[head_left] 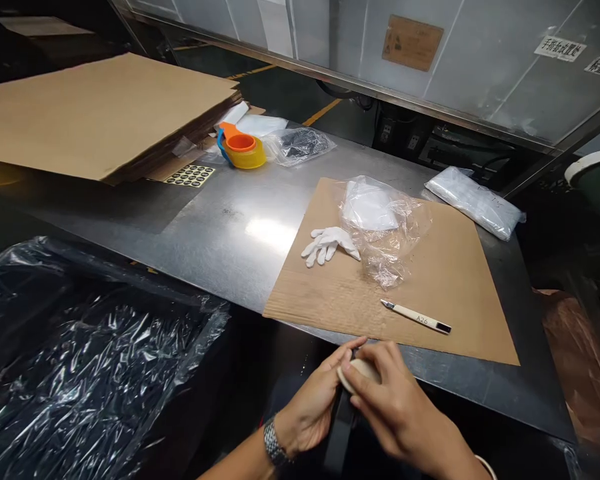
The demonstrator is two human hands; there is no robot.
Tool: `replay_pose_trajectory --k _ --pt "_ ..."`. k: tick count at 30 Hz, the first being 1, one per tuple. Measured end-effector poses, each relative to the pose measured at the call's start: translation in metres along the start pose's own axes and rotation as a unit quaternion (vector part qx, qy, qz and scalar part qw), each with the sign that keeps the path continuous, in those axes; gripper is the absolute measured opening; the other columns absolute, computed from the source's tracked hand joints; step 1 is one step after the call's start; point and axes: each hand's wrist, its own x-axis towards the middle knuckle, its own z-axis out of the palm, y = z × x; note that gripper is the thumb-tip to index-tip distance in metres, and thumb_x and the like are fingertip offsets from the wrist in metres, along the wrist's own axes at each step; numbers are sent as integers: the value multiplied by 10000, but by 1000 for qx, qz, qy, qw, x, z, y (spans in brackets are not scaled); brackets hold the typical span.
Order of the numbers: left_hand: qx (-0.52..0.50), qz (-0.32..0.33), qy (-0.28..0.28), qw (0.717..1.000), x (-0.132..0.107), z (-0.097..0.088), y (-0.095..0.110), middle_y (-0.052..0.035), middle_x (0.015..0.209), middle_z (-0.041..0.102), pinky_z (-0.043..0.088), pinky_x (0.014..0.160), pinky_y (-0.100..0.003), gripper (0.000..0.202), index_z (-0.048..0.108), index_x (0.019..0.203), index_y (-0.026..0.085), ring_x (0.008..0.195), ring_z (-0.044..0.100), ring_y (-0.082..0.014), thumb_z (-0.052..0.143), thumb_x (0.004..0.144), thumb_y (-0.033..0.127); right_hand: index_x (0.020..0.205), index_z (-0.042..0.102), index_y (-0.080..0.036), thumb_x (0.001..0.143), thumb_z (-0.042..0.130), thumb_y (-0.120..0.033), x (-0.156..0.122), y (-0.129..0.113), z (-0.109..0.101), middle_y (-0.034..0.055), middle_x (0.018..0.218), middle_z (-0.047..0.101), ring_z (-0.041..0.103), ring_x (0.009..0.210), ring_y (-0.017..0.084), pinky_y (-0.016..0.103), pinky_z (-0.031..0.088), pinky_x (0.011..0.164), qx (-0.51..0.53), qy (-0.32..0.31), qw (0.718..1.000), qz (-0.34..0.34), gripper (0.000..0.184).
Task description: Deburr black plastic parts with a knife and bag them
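Observation:
My left hand (313, 407), with a metal watch on its wrist, is closed around a dark flat strip (341, 427) in front of the table edge. The strip's lower end runs down out of view. My right hand (397, 397) grips a cream-coloured rounded pad (363, 373) against the strip's upper end. The pad's exact kind cannot be made out, and fingers cover part of it. Just beyond my hands, a craft knife (416, 316) marked "A26" lies on a cardboard sheet (445, 267). A white glove (330, 244) lies farther back, against a crumpled clear plastic bag (393, 243).
Stacked cardboard (105, 113) overhangs the table (220, 227) at left. A yellow tape roll in an orange dispenser (245, 150) and a sticker sheet (190, 175) lie near it. A plastic-wrapped bundle (475, 200) sits back right. Black plastic film (90, 373) fills the lower left.

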Motion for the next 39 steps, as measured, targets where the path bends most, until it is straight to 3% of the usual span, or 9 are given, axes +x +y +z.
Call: replay_pose_trajectory --k 4,8,10,13,18,27,32,37,39 --pt "-53 -1 14 999 3 -4 5 26 600 532 390 517 -171 488 408 1269 221 507 510 -81 557 806 187 1142 527 -191 851 504 -196 -17 -18 27 83 916 552 498 785 167 277 514 644 -42 55 995 -73 292" --pt "-125 -25 -46 991 4 -7 6 -4 644 517 383 497 -226 459 400 1208 250 541 523 -143 424 831 510 1125 542 -262 861 523 -274 -41 -27 59 70 947 555 550 803 176 276 536 665 -19 109 993 42 264" --pt "-153 -10 -80 985 4 -6 3 -7 690 519 381 523 -223 428 425 1162 254 569 525 -136 481 810 491 1154 529 -291 863 525 -259 -45 -28 67 66 959 538 556 832 181 292 539 688 7 134 987 87 293" --pt "-174 22 -125 976 4 -5 -1 -3 717 515 392 608 -214 388 468 1145 246 615 514 -107 581 789 351 1235 486 -299 879 482 -211 -44 -29 71 85 1057 484 527 943 207 371 513 776 22 159 984 79 367" --pt "-240 69 -148 957 9 -5 2 16 673 463 418 775 -291 382 539 1118 265 688 504 -129 605 762 384 1263 491 -214 859 448 -117 -44 -23 66 128 1100 437 488 966 223 399 490 746 25 213 974 70 417" --pt "-386 34 -45 921 19 -4 6 14 691 430 469 688 -268 156 618 909 219 636 478 -102 557 802 316 1154 586 -307 752 649 -191 -49 -21 87 54 1012 540 574 876 180 255 529 706 -65 256 962 70 423" --pt "-380 23 -43 924 12 -7 24 10 669 441 491 655 -278 283 614 941 201 602 489 -106 475 848 429 1198 554 -292 803 560 -112 -54 16 65 80 1094 505 521 970 210 328 500 762 -160 279 946 33 434" --pt "-188 47 -31 981 -3 3 34 -26 764 567 519 661 -444 321 557 1103 258 657 577 -187 472 852 439 1248 513 -207 856 522 -215 -51 85 10 121 1061 505 487 967 243 409 445 809 -243 265 918 168 392" --pt "-136 48 -32 989 -6 9 32 -37 783 596 528 631 -395 290 576 1052 218 666 596 -189 562 816 385 1161 575 -138 880 465 -310 -50 120 -9 134 982 516 479 929 254 419 443 796 -305 240 895 221 347"
